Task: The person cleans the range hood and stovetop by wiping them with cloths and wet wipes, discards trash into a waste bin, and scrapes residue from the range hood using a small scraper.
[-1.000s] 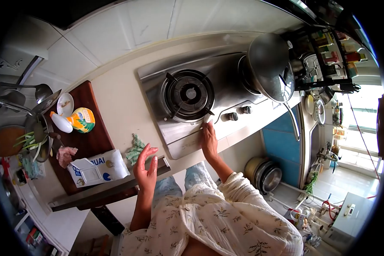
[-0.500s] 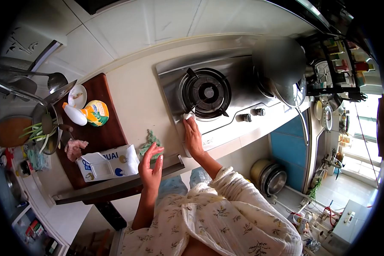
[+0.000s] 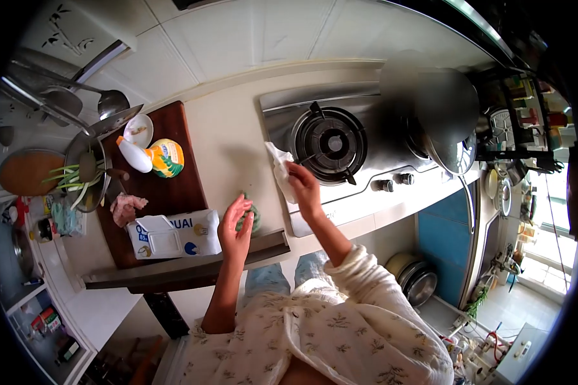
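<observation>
A crumpled white wipe [image 3: 280,165] hangs from the fingers of my right hand [image 3: 304,187], over the left edge of the steel gas stove [image 3: 282,106]. The round black burner [image 3: 332,142] lies just beyond that hand. My left hand [image 3: 236,226] is open above the counter's front edge, holding nothing, its fingers stretched out. Beside and partly behind it is a green scrubber [image 3: 253,221]. To its left lies a white pack of wipes [image 3: 205,231] with its lid raised.
On the dark red board [image 3: 189,167] are an orange-and-white spray bottle [image 3: 166,158], a small white dish [image 3: 139,130] and a pink cloth [image 3: 128,209]. A lidded pan [image 3: 446,109] covers the stove's right side. Two knobs [image 3: 393,182] sit on its front.
My right hand has lifted off the stove surface, bringing more of the wipe into sight. My left hand is slightly lower against the counter. The whole view has shifted a little.
</observation>
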The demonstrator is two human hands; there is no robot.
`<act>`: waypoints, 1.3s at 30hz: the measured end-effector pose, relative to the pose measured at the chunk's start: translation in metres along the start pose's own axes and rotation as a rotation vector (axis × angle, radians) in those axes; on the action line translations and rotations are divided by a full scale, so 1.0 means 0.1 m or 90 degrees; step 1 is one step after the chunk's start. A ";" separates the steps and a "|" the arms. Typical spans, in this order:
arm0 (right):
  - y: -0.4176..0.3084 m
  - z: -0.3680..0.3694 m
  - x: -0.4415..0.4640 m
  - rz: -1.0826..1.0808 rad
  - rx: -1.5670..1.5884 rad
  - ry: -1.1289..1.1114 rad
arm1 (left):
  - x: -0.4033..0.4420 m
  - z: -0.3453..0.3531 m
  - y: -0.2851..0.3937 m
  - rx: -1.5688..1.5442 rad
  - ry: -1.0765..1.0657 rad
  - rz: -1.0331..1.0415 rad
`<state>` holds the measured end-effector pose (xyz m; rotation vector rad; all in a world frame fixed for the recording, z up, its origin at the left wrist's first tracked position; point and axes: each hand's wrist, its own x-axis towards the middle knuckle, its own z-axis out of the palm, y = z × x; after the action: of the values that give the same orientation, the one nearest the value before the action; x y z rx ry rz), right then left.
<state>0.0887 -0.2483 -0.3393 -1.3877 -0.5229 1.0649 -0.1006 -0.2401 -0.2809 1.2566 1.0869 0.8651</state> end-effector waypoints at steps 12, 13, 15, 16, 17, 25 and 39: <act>-0.70 -0.07 -0.32 0.250 0.255 -0.246 | 0.62 0.22 -0.13 -0.443 -0.087 -0.262; -0.68 -0.09 -0.35 0.234 0.218 -0.235 | 0.64 0.24 -0.14 -0.448 -0.063 -0.233; -0.56 -0.20 -0.38 0.238 0.115 -0.253 | 0.65 0.25 -0.03 -0.442 -0.034 -0.192; -0.51 -0.23 -0.40 0.239 0.065 -0.261 | 0.64 0.27 -0.05 -0.387 -0.015 -0.158; -0.46 -0.25 -0.43 0.243 0.046 -0.231 | 0.64 0.29 -0.08 -0.333 0.002 -0.124; -0.40 -0.31 -0.33 0.274 0.344 -0.102 | 0.37 0.45 0.18 0.202 -0.127 0.247; -0.70 -1.05 -0.64 0.182 0.154 -0.004 | 2.20 0.93 -0.18 0.310 0.028 0.369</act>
<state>0.1663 -0.3462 -0.2737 -1.2675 -0.1932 1.3164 0.0502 -0.0618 -0.3338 2.0290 1.0117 1.0951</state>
